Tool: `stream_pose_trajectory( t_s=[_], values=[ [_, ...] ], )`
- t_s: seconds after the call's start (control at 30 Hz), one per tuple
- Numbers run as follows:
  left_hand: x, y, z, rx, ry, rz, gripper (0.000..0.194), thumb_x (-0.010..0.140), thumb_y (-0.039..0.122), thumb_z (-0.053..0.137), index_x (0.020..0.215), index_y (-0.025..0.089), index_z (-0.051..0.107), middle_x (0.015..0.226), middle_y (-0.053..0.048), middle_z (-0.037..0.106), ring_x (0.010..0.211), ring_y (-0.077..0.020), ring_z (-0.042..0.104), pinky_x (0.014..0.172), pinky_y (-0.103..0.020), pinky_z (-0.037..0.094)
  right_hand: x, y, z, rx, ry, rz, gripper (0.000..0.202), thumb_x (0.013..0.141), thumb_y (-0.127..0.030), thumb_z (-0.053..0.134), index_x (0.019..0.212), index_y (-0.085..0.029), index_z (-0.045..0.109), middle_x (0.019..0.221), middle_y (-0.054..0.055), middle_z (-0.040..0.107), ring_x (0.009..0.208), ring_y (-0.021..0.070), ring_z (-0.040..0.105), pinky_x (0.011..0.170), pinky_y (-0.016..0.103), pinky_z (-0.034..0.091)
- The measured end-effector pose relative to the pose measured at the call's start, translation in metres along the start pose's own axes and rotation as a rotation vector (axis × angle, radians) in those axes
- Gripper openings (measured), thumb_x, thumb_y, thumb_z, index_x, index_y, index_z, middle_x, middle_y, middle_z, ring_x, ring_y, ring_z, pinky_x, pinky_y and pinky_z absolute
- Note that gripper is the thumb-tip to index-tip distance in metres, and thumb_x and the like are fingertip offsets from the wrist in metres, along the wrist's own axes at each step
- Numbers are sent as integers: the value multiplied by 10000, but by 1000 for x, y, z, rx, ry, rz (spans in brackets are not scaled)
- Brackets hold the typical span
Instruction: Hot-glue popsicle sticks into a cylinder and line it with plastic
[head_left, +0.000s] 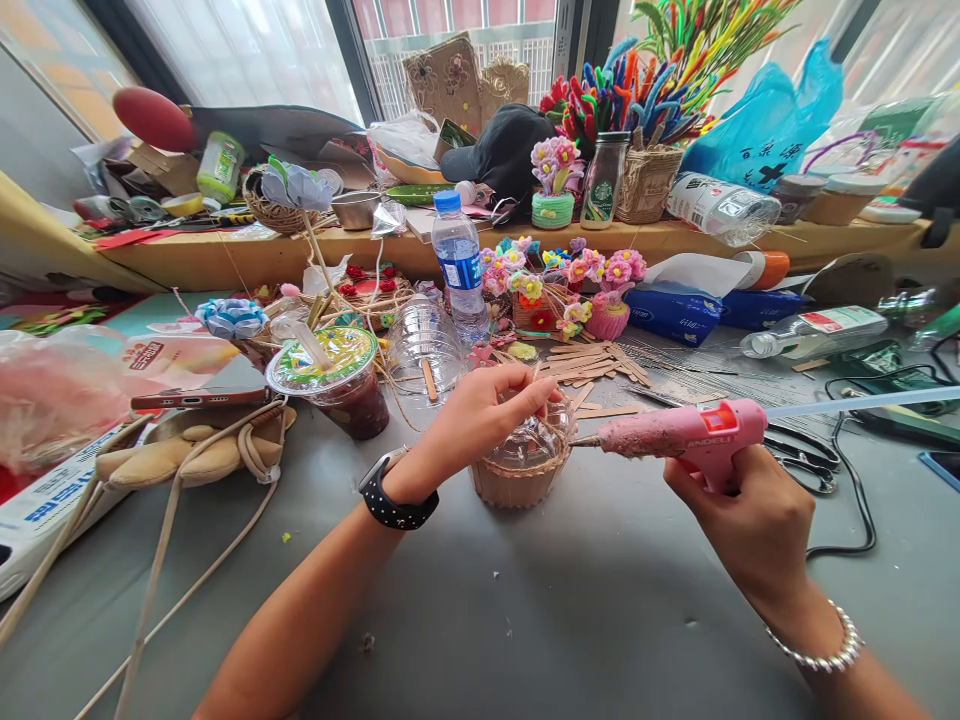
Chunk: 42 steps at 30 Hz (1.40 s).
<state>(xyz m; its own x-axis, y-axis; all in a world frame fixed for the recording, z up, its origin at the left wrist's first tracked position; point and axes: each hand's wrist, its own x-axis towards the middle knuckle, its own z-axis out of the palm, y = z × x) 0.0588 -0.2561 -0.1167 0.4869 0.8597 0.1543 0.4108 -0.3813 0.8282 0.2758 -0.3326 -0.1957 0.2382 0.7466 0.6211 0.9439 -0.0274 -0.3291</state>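
A small round basket (519, 485) with wooden-looking slats round its side and clear plastic inside stands on the grey table (585, 620). My left hand (487, 410) is over its top, fingers pinched on thin twine (551, 425) at the rim. My right hand (754, 520) is wrapped round the handle of a pink glue gun (686, 435). The gun points left, its nozzle at the basket's right edge. A long translucent glue stick (847, 402) sticks out of the gun's back.
Behind the basket lie wooden sticks (600, 362), a clear plastic dome (426, 345) and a water bottle (459, 270). A lidded drink cup (330, 385) stands left. Black scissors (806, 455) and a cable (855, 480) lie right. A crowded ledge (300, 262) runs behind.
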Motion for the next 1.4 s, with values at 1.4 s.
stream_pose_trajectory(
  t_s=[1.4],
  values=[
    [0, 0, 2, 3, -8, -10, 313, 834, 361, 439, 770, 138, 649, 773, -5, 636, 682, -91, 535, 619, -181, 381, 5, 6, 6, 17, 217, -154, 114, 690, -255, 558, 646, -166, 502, 484, -46, 395, 400, 79, 346, 394, 231, 275]
  ],
)
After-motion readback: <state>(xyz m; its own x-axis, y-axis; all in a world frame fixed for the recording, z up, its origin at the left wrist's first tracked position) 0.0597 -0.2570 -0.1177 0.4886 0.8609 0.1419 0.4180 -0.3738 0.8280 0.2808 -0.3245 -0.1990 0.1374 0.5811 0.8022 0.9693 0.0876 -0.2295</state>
